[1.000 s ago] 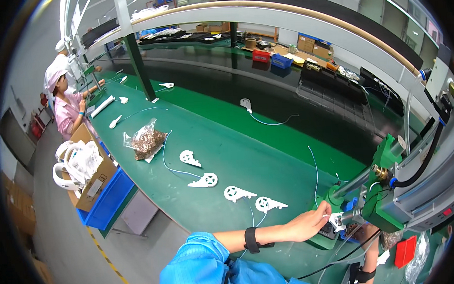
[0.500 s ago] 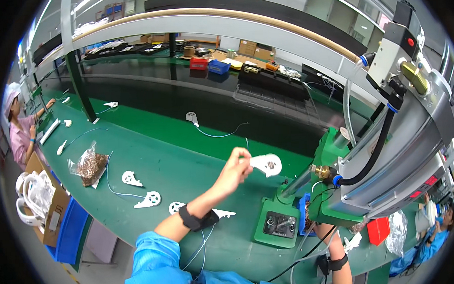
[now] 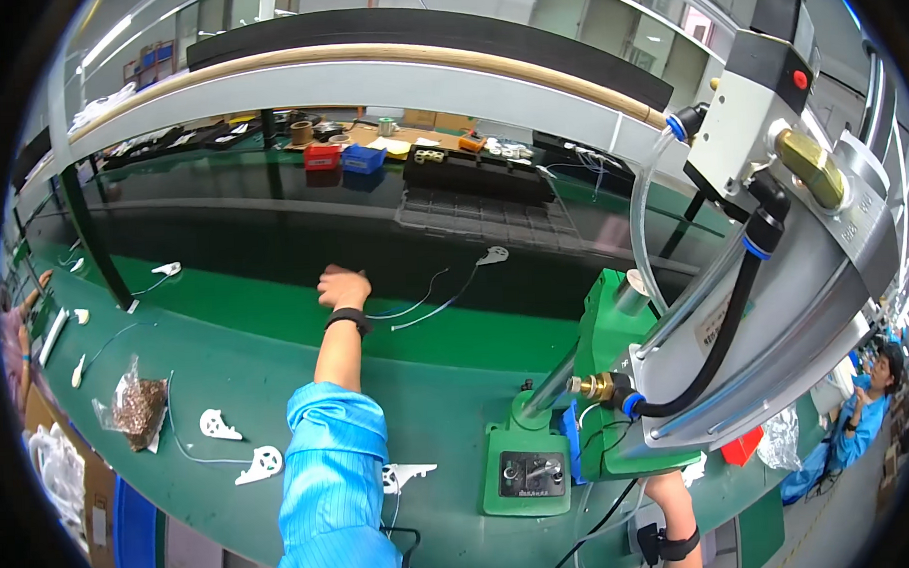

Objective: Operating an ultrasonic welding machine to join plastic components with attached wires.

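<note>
Table (image 3: 227,352): green, plain. Sleeve (image 3: 331,469): bright blue. Wristband (image 3: 348,320): black. Flat plastic parts (image 3: 261,463): white, with thin white wires (image 3: 430,310). Press base (image 3: 526,472): green, black panel. Press head (image 3: 749,123): white, red button, brass fitting. Hose (image 3: 717,345): black, blue collars. Bag (image 3: 138,407): clear, brown contents. Bins (image 3: 342,158): red and blue.

Left arm outstretched, left hand (image 3: 343,287) closed.

- The white wire (image 3: 415,307) lay in loose curves on the green bench, one end just beside the hand.
- Its flat white plastic part (image 3: 493,255) rested at the far end, by the dark belt.
</note>
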`<state>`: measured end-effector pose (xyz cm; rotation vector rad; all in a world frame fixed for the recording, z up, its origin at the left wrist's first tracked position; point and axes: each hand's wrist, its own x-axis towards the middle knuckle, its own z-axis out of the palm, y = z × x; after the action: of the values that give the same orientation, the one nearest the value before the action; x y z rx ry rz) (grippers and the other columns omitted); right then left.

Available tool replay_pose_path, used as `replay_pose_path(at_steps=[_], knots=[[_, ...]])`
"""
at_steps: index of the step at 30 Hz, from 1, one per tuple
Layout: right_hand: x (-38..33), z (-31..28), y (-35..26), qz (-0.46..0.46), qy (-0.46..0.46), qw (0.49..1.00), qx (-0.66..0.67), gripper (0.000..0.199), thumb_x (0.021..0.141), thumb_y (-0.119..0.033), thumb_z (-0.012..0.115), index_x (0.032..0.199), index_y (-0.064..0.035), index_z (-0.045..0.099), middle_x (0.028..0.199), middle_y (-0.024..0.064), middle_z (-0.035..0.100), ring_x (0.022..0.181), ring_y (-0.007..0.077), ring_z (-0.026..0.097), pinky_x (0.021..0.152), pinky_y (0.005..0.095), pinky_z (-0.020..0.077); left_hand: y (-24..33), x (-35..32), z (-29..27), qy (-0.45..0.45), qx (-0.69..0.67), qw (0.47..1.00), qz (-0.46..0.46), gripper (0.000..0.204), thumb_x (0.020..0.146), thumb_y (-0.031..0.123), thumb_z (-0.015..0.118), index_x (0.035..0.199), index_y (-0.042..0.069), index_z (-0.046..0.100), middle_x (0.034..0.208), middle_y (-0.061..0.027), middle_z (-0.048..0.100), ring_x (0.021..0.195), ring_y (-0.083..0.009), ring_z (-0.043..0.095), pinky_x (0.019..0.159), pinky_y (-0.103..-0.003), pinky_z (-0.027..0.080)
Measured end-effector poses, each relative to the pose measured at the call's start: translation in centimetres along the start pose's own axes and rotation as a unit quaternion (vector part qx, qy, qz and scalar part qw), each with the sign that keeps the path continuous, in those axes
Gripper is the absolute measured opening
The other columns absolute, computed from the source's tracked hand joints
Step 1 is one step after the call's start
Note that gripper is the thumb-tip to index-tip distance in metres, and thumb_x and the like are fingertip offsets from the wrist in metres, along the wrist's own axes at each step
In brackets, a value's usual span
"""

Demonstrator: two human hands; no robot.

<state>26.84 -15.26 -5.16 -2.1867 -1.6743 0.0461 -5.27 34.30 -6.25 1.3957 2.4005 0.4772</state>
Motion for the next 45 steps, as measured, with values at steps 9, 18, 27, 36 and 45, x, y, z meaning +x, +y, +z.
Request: replay_pose_path(at_steps=[9, 18, 27, 36, 45], knots=[[-0.5, 1.1, 0.0, 0.014, -0.011, 0.999, -0.043, 0.023, 0.066, -0.006, 0.061, 0.088, -0.0023, 0.058, 0.083, 0.0162, 0.060, 0.080, 0.0326, 0.057, 0.069, 0.0377, 0.0455, -1.8, 3.3, 4.7, -0.016, 0.099, 0.968, 0.229, 0.056, 0.079, 0.026, 0.060, 0.124, 0.004, 0.034, 0.121, -0.0117, 0.038, 0.107, -0.0298, 0.047, 0.080, -0.039, 0.049], [0.7, 2.0, -1.5, -0.003, 0.004, 1.000, -0.030, 0.029, 0.065, -0.004, 0.060, 0.093, -0.0005, 0.055, 0.087, 0.0194, 0.058, 0.083, 0.0350, 0.056, 0.071, 0.0379, 0.0454, -4.4, 2.5, -0.2, -0.069, 0.102, 0.891, 0.438, 0.035, 0.074, 0.002, 0.053, 0.109, 0.001, 0.051, 0.093, -0.0235, 0.060, 0.089, -0.0330, 0.061, 0.075, -0.036, 0.051], [2.7, 1.6, -2.9, -0.024, 0.053, 0.998, 0.012, 0.034, 0.065, -0.002, 0.060, 0.099, 0.0014, 0.052, 0.090, 0.0226, 0.057, 0.086, 0.0374, 0.055, 0.074, 0.0382, 0.0454, -7.7, -22.2, -12.0, -0.649, -0.336, 0.608, 0.310, 0.044, 0.089, 0.022, 0.048, 0.125, 0.015, 0.025, 0.064, 0.0033, 0.044, 0.047, -0.0028, 0.031, 0.041, -0.019, 0.024], [2.0, -3.8, -6.6, 0.007, 0.064, 0.982, 0.179, 0.018, 0.068, -0.002, 0.059, 0.085, 0.0045, 0.053, 0.072, 0.0179, 0.055, 0.063, 0.0279, 0.054, 0.059, 0.0344, 0.0431, -9.5, -30.8, -10.0, -0.557, -0.266, 0.608, 0.500, 0.043, 0.085, 0.021, 0.057, 0.119, 0.005, 0.036, 0.091, -0.0128, 0.062, 0.086, -0.0140, 0.058, 0.074, -0.029, 0.044], [0.8, -7.3, -9.2, 0.080, 0.057, 0.965, 0.242, 0.015, 0.074, -0.005, 0.060, 0.087, 0.0028, 0.060, 0.068, 0.0112, 0.058, 0.058, 0.0166, 0.052, 0.057, 0.0297, 0.0433, -9.2, -31.7, -8.0, -0.412, -0.200, 0.659, 0.597, 0.038, 0.078, 0.018, 0.063, 0.110, 0.000, 0.051, 0.086, -0.0186, 0.063, 0.071, -0.0324, 0.062, 0.065, -0.036, 0.048]])
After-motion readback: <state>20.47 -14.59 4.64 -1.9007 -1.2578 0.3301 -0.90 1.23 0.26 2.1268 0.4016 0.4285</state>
